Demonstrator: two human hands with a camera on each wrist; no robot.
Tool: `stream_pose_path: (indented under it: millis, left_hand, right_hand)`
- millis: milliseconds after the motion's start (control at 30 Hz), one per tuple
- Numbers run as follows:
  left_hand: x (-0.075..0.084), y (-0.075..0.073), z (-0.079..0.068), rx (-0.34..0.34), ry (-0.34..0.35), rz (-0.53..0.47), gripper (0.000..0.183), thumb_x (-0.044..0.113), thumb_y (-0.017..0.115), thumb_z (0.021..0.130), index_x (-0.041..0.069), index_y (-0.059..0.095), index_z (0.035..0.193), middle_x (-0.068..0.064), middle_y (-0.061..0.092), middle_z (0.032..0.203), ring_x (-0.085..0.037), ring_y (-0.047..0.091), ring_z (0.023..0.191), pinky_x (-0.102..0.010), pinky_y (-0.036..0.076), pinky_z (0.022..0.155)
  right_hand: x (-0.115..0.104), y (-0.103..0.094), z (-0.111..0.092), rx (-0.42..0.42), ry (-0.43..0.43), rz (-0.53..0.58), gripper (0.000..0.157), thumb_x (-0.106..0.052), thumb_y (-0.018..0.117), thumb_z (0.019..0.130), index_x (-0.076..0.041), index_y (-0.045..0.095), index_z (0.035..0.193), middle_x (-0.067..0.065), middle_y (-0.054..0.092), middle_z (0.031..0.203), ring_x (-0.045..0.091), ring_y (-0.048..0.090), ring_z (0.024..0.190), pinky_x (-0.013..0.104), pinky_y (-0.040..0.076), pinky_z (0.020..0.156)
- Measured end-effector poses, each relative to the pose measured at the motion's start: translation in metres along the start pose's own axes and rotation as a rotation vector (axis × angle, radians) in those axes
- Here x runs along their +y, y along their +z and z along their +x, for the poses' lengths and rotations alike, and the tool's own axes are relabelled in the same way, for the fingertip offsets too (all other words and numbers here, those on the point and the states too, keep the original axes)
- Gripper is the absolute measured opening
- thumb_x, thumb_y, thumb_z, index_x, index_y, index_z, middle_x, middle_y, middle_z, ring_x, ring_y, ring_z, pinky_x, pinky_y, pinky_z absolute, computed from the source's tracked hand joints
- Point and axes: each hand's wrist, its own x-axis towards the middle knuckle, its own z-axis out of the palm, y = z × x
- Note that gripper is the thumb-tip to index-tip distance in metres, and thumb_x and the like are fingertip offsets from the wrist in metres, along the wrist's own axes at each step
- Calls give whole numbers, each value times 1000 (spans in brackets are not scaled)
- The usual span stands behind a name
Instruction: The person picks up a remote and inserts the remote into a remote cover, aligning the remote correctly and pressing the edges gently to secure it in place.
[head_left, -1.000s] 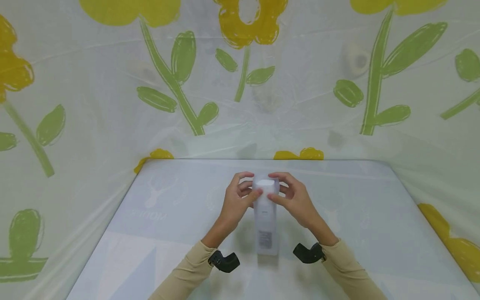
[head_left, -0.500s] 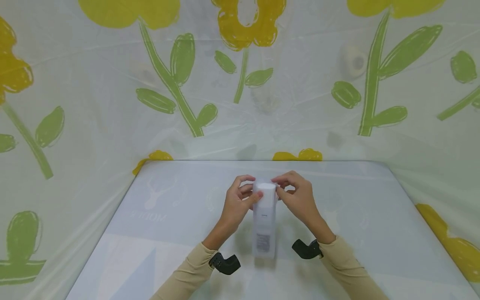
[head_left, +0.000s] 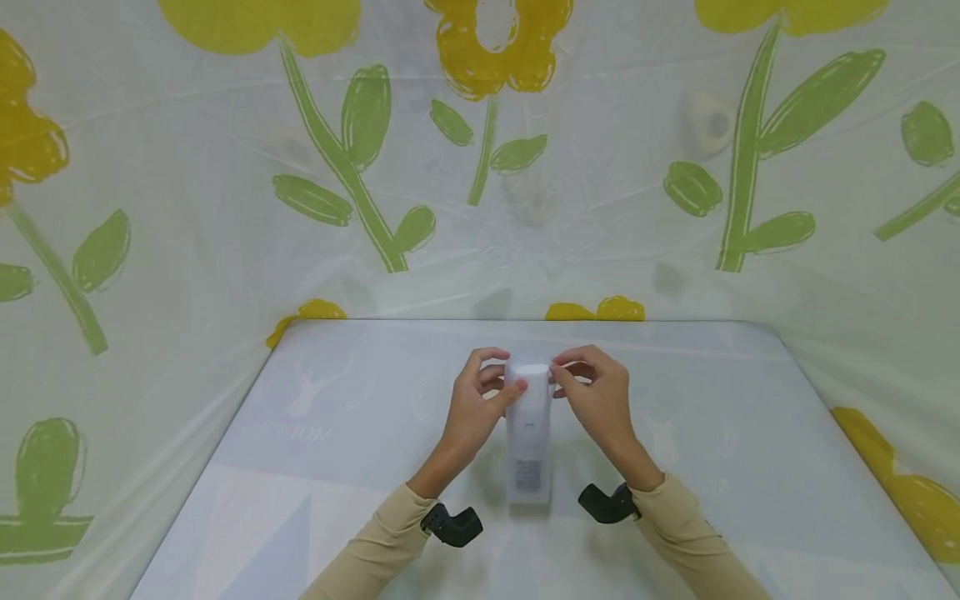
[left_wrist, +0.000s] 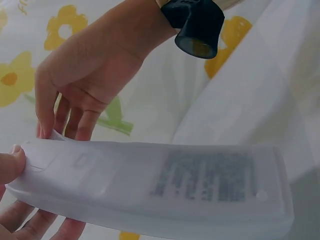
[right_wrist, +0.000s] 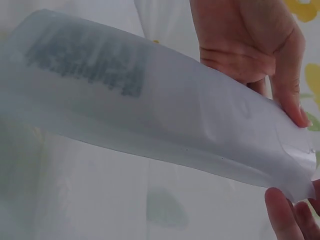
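A long white remote control [head_left: 529,425] in a translucent soft sleeve [left_wrist: 225,220] is held above the table, its back with a grey printed label [left_wrist: 205,176] turned up. My left hand [head_left: 474,404] grips its far end, thumb on the upper face and fingers along the left side. At the right side of that same end, my right hand [head_left: 600,396] pinches the sleeve's edge between thumb and index finger. In the right wrist view the sleeve's edge stands out from the remote beside the right fingertips [right_wrist: 280,207]. The remote's front is hidden.
The pale table [head_left: 360,500] lies under both hands, with faint printed shapes on it. A white cloth [head_left: 600,192] with yellow flowers and green stems hangs behind and at both sides. Each wrist wears a black camera mount, one on the left [head_left: 453,525] and one on the right [head_left: 606,504].
My right thumb has moved off the remote's upper face to its right edge, where it now pinches the sleeve. The left hand keeps its grip; the remote's near end has shifted slightly.
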Motion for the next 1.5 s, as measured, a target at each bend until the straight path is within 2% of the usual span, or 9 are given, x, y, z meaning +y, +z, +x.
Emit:
stream_pose_path:
  millis: [167,367,500,633,767,900,1000,1100,1500]
  left_hand:
    - [3,2,0,26,6,-8,43,18,69,88,11,47,123,-9,67,106,-21,62,85,-32,55,62]
    - [4,3,-2,65,-17,-29,43,18,70,87,13,47,123,-8,68,106,-20,63,86,-31,54,64]
    - [4,3,-4,64,-48,-84,47,17,71,86,9,47,125,-12,67,107,-19,64,85,-29,54,64]
    - [1,1,-7,25,-99,-146,49,14,72,85,5,47,126,-16,65,109,-21,64,89,-30,55,69]
    - [-11,-4,-14,-106,-174,-110,48,16,73,84,4,51,126,-14,63,112,-22,62,99,-34,54,80]
    - [-27,-10,-27,-339,-255,-8,42,18,74,82,6,59,120,-7,64,108,-19,62,97,-34,52,82]
    - [-35,-13,-37,-493,-320,-26,38,13,75,82,3,61,116,-8,67,101,-22,66,90,-37,56,76]
    - [-40,-14,-46,-553,-369,-100,32,9,74,82,-1,63,111,-14,69,95,-27,68,83,-41,58,69]
    - [-43,-12,-64,-311,-357,-253,31,0,77,75,-12,64,101,-23,69,85,-26,70,70,-43,57,67]
  right_hand:
    - [17,-2,-1,-35,-27,37,7,12,64,82,8,64,88,19,59,100,30,63,76,37,57,58]
    - [27,-5,0,-205,10,-21,21,-1,70,84,-2,61,103,13,59,108,24,62,83,29,56,58]
    - [18,-7,-1,-272,31,-14,28,2,70,82,0,55,105,18,59,104,32,64,80,37,57,56]
    - [3,-9,0,-267,51,17,27,7,68,81,5,54,104,23,60,101,38,64,75,48,56,54]
    - [4,-13,3,-221,92,54,28,7,70,80,7,55,104,24,62,98,35,65,74,46,56,54]
    - [18,-17,9,-170,125,93,30,4,72,80,6,55,105,22,62,97,25,66,74,38,56,52]
    - [26,-20,12,-154,134,98,32,0,73,81,5,55,107,21,61,99,19,65,75,36,57,53]
    - [28,-21,12,-141,152,93,32,-3,73,81,3,55,106,19,60,100,19,65,75,36,57,54]
    - [24,-20,13,-98,227,123,37,-6,74,81,2,50,108,20,61,99,19,64,75,36,57,56]
